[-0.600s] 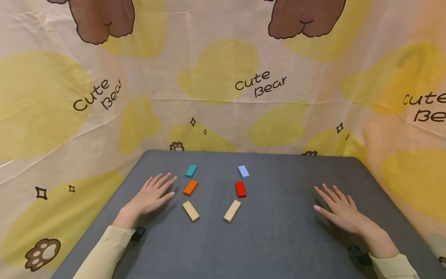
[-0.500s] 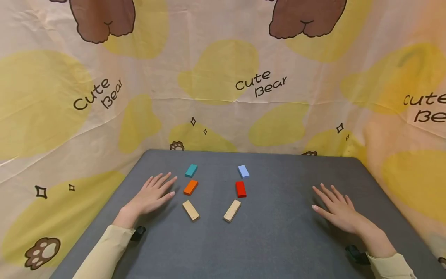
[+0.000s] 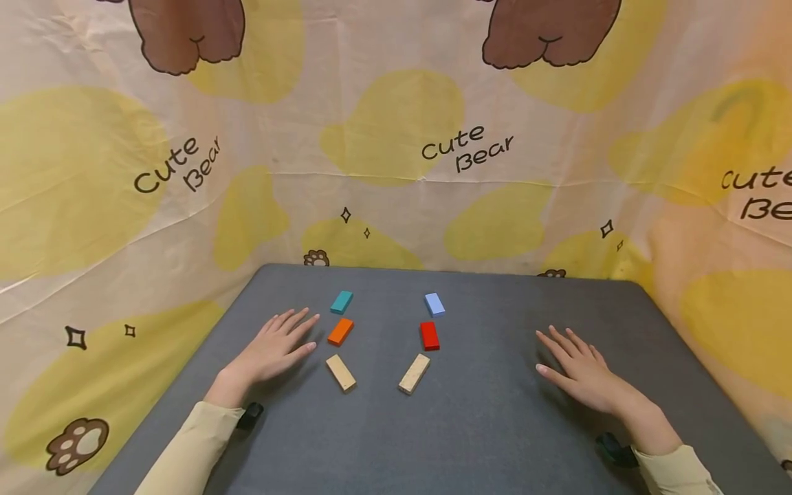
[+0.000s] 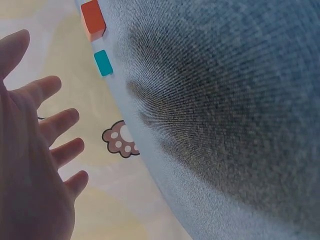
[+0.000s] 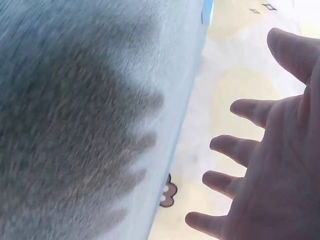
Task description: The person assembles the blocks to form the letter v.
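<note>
My left hand (image 3: 272,350) hovers over the table's left side, fingers spread and holding nothing. Nearest to it lies an orange block (image 3: 341,332), with a teal block (image 3: 342,302) behind and a plain wooden block (image 3: 341,373) in front. A second column holds a light blue block (image 3: 434,304), a red block (image 3: 430,336) and another plain wooden block (image 3: 414,374). Well to the right of these, my right hand (image 3: 581,375) is held above the table, palm down, with fingers spread and nothing in it. The left wrist view also shows the orange block (image 4: 93,20) and teal block (image 4: 103,63).
All the blocks lie flat on a dark grey table (image 3: 482,426). A printed cloth (image 3: 383,151) with bears and paw prints hangs behind the table and along both sides. A black wrist strap (image 3: 250,416) shows below the left wrist, another (image 3: 615,450) below the right.
My right hand has moved left, closer to the blocks, its fingers still spread. The left hand has barely shifted, and the blocks lie as before.
</note>
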Motion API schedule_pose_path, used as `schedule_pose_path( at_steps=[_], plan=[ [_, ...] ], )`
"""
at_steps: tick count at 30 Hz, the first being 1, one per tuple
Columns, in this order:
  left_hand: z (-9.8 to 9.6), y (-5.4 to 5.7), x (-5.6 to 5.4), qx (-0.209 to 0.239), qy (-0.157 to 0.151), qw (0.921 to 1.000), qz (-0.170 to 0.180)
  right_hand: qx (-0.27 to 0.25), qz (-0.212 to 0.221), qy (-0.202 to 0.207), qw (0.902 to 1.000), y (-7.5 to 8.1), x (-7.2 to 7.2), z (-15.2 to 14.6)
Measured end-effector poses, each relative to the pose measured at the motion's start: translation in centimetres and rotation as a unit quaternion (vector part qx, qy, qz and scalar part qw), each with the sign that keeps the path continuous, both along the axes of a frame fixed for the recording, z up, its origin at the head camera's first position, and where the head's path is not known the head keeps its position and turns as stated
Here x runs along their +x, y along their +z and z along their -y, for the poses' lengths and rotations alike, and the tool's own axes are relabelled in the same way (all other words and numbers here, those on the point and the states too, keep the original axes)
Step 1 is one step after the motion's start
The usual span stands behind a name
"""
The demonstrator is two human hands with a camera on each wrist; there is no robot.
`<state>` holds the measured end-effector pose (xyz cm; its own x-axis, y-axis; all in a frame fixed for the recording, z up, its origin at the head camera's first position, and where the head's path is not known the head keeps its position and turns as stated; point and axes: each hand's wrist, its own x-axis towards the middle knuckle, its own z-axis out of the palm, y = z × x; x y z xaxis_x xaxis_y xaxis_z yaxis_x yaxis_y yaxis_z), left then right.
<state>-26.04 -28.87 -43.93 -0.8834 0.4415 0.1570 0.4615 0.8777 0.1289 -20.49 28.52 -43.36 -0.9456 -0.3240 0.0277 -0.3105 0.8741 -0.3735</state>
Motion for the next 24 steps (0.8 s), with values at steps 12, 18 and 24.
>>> schedule_pose_path(
  at_steps=[12, 18, 24],
  plan=[
    [-0.4, -0.1, 0.4, 0.002, -0.010, 0.9999, -0.012, 0.005, -0.012, 0.023, 0.9996, -0.1, -0.7, 2.3],
    [-0.5, -0.2, 0.5, 0.008, -0.010, 0.9999, -0.006, -0.001, -0.012, 0.037, 0.9993, -0.2, -0.9, 3.4],
    [-0.7, -0.3, 0.5, 0.011, -0.012, 0.9999, -0.001, -0.001, -0.018, 0.048, 0.9987, -0.4, -1.3, 4.3]
  ],
)
